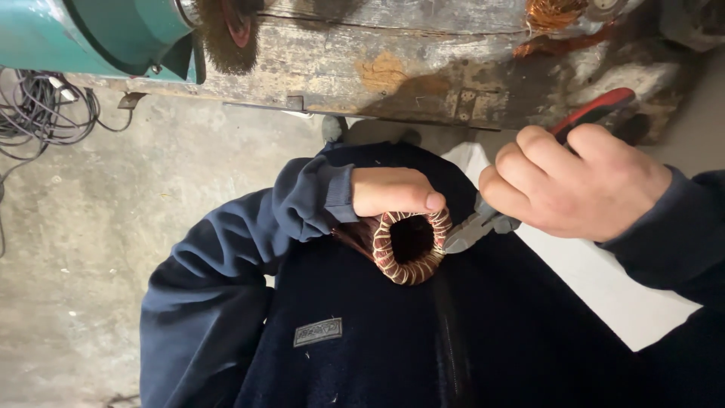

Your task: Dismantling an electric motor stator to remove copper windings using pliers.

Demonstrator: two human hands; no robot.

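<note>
Left hand point(393, 191) fisted, fingers clamped on top of copper coil ring point(410, 246) bound with pale lacing, held against dark jacket point(362, 332) at picture centre. Right hand point(578, 181) closed around red-handled pliers point(483, 225); grey pliers tip touching ring's right edge. Worn wooden counter point(393, 68) at far side. Teal grinder point(98, 34) with wire brush wheel point(230, 34) far left. Loose copper wire point(551, 15) far right. Black cables point(45, 113) on concrete floor point(83, 249), left.
</note>
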